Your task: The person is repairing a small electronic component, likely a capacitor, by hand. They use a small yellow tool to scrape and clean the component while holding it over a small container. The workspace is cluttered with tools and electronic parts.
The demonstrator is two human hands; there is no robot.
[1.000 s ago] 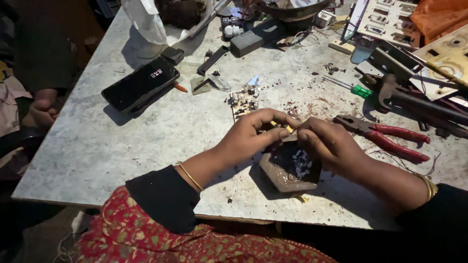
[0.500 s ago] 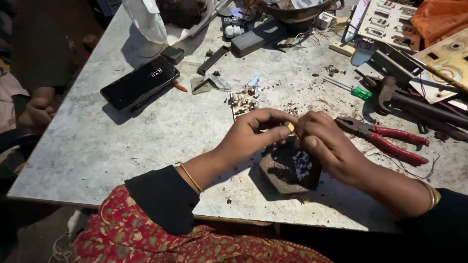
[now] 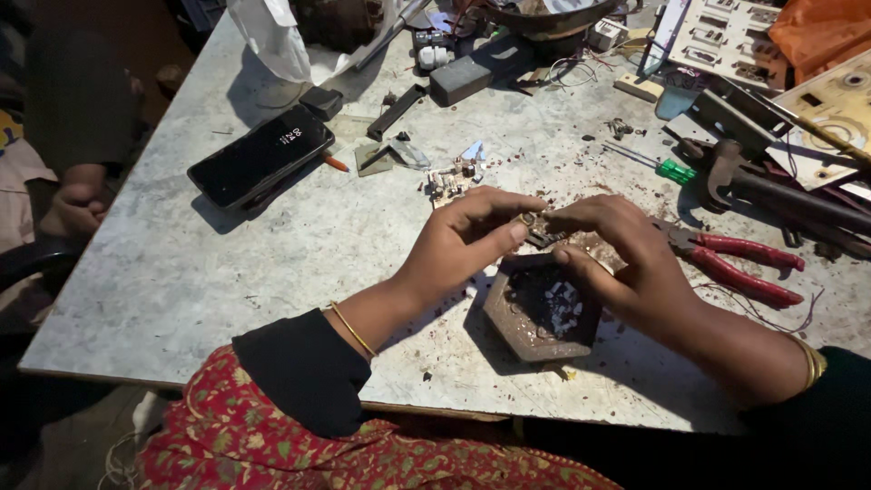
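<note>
You sit at a big grey stone worktop (image 3: pixel 181 272) with lots of bits and tools on it. A black phone (image 3: pixel 259 159) lies flat on the far left side, well apart from your hands. Red-handled pliers (image 3: pixel 739 268) lie just beside your right wrist. A brown six-sided dish (image 3: pixel 543 313) with small white bits inside sits on the worktop right under your hands. Your left hand (image 3: pixel 458 240) is curled, and its thumb and fingers pinch one end of a small dark metal part (image 3: pixel 542 233). Your right hand (image 3: pixel 621 259) is curled too, and its fingertips pinch the other end of the same part. The part is up in the air, between both hands, just above the far edge of the dish. A little screwdriver with a green handle (image 3: pixel 673 171) lies farther back.
</note>
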